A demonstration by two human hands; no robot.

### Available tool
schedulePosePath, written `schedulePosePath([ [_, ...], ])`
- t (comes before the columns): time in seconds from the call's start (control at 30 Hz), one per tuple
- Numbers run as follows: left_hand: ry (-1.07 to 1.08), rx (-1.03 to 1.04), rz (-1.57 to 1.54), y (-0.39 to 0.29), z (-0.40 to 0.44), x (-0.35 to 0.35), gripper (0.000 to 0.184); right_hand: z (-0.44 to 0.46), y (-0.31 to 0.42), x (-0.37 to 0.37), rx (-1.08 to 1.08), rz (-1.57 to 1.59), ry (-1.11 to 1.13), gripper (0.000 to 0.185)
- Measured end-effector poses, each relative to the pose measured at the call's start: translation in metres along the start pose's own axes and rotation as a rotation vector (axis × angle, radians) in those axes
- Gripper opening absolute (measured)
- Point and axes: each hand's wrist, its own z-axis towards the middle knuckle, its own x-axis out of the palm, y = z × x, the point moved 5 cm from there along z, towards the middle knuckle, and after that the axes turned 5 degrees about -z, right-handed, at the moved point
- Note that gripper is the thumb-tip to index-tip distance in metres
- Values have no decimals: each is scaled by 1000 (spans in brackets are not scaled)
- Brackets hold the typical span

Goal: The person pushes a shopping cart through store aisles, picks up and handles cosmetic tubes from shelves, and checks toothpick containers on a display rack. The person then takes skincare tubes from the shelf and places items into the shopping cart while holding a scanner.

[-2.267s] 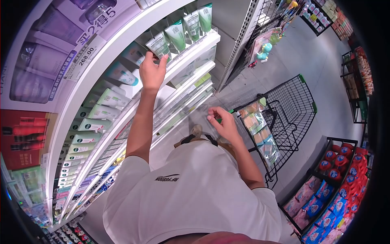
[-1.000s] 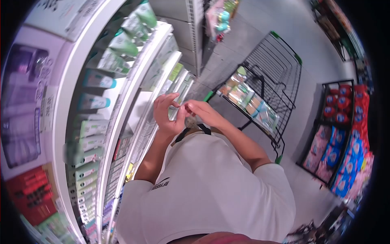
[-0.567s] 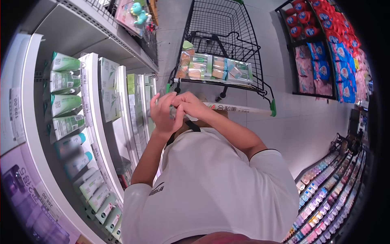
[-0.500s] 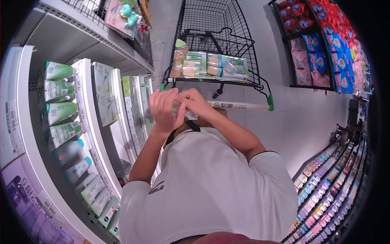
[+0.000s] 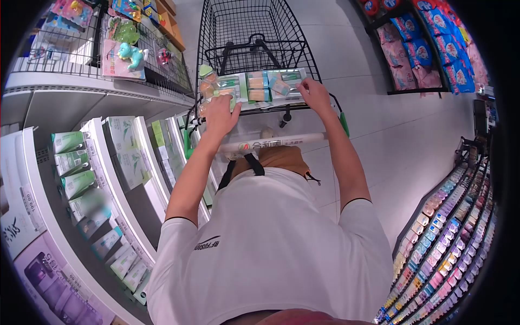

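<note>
I have clear-fronted packs point(image 5: 259, 86) in my cart point(image 5: 244, 21), lying in a row along its near edge, from the left corner almost to the right. Through the film I see peach-coloured blocks, some banded pale blue, with green slips between. My left hand point(image 5: 220, 114) is over the left end, thumb apart from the fingers; my right hand point(image 5: 315, 96) is at the right end, fingers bent, and I cannot tell whether they grip. The handle point(image 5: 311, 139) reads 合和美 beside a round logo. Left of the cart, a white shelf point(image 5: 104, 173) carries green-and-white tubes point(image 5: 78, 183); a tag point(image 5: 31, 201) there says 199.00. Pale tiles point(image 5: 352, 70) cover the floor.
</note>
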Motion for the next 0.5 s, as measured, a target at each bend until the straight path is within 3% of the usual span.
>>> schedulePosePath([
  [0.23, 148, -84, 45, -5, 9, 34, 28, 1, -27, 12, -65, -188, 93, 42],
  [0.5, 217, -129, 113, -26, 5, 45, 24, -24, -38, 8, 49, -253, 253, 50],
])
